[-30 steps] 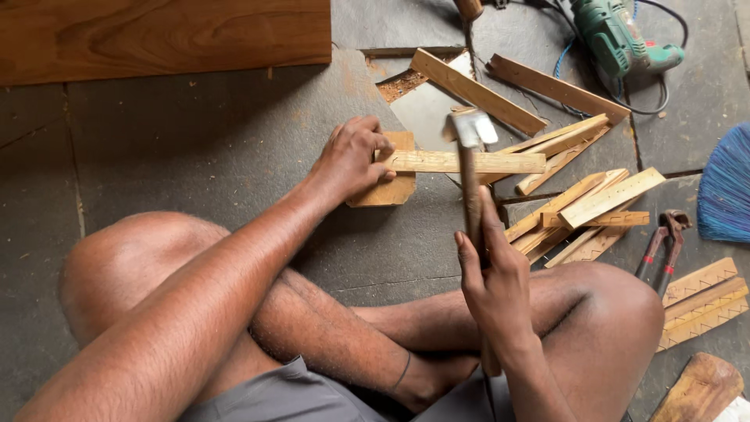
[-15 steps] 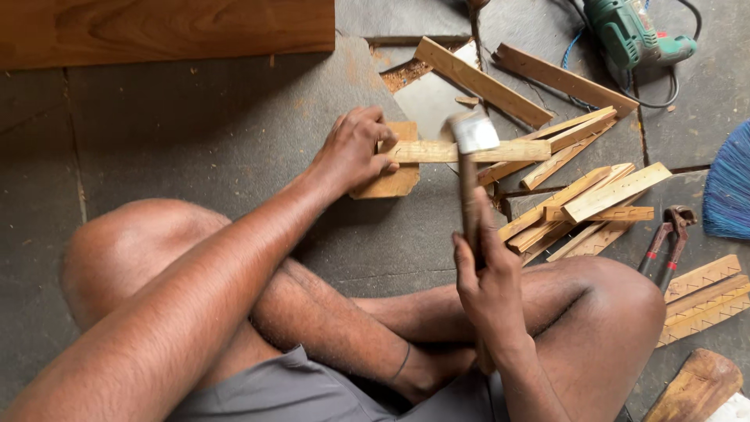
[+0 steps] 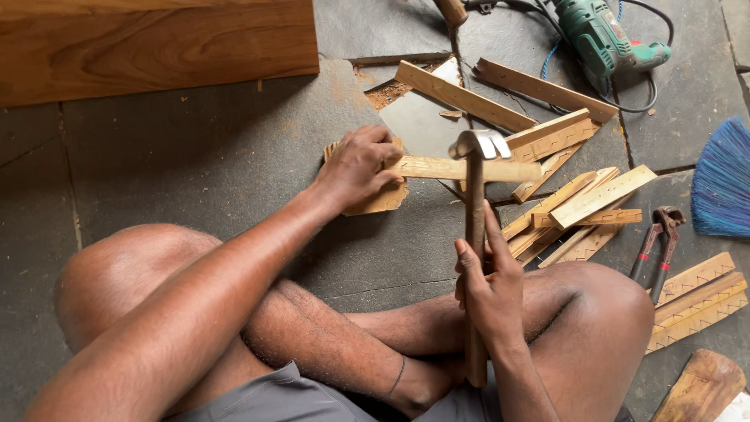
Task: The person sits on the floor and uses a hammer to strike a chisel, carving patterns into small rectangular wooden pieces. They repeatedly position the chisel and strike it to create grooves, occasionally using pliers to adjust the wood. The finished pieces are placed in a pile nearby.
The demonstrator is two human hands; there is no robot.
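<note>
A wide wooden board (image 3: 156,47) was laid across the stone floor (image 3: 195,156) at the top. The wooden strip (image 3: 461,168) was pinned on a small block (image 3: 379,199) by the left hand (image 3: 355,168), its grip pressed tight. The hammer (image 3: 475,234) was gripped by the right hand (image 3: 488,285), head apparently just above the strip.

Grey stone slab floor (image 3: 195,172) here, pretty cluttered. A loose pile of pale notched wooden strips (image 3: 578,207), a green electric drill (image 3: 605,39), red-handled pincers (image 3: 660,242), and a blue broom head (image 3: 723,180) lie on it, with a big brown wooden board (image 3: 156,43) at the top.
</note>
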